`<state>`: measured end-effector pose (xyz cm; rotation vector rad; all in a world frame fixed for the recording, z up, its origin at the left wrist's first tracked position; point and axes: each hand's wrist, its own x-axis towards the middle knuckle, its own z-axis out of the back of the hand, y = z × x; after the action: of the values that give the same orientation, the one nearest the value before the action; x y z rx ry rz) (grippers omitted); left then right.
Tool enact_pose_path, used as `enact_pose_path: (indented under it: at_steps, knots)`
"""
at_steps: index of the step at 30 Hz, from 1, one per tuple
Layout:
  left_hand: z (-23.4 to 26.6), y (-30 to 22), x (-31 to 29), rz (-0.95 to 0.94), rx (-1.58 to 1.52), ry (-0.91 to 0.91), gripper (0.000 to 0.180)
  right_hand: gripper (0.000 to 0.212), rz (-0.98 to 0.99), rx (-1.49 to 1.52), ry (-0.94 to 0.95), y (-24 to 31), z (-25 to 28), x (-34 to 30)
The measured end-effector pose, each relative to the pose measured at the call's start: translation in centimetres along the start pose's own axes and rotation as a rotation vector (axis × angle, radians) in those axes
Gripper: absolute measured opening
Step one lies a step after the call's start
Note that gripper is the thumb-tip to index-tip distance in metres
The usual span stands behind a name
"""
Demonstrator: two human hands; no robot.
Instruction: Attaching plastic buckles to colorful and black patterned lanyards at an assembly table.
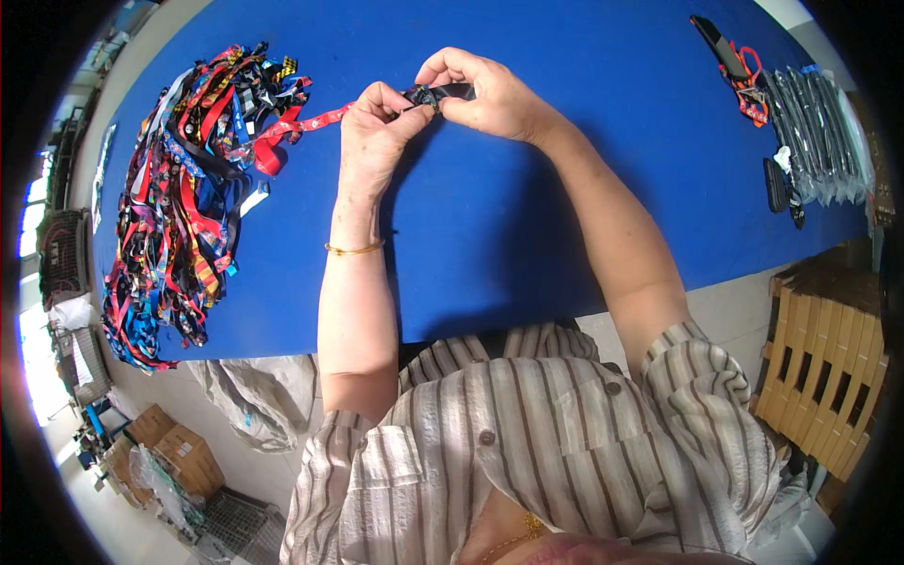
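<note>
At twelve o'clock, over the blue table (603, 188), is a black strap (459, 91), the left hand (369, 137) and right hand (504, 102) each pinching it between thumb and fingers. A red strap (322, 119) runs from the left hand to the pile (179, 202) at ten o'clock. Scissors (745, 87) and bags (815, 139) lie at two.

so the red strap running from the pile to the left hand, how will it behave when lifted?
Probably floppy: the red strap curls loosely beside the strap pile. Likely light, being thin and narrow. It may snag, since the pile's strands look tangled.
</note>
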<state>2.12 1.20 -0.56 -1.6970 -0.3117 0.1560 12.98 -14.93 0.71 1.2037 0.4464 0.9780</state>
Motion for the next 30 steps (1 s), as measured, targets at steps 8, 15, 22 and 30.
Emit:
enact_pose_path:
  at_steps: [8,15,22,30]
  knots:
    - [-1.4,0.2,-0.3,-0.131,0.380,-0.210,0.021,0.025,0.137,-0.004,-0.142,-1.2,-1.3,0.4]
    - [-2.2,0.4,-0.5,-0.288,0.662,-0.365,0.022,0.023,0.027,0.025,-0.114,-0.3,-1.9,0.3]
    - [-2.5,0.5,-0.6,-0.395,0.806,-0.388,0.021,0.027,0.014,0.188,-0.122,-0.5,-1.8,0.4]
    - [-1.6,1.3,0.0,-0.793,0.970,-0.218,0.020,0.033,-0.210,0.439,-0.080,0.5,-0.2,0.4]
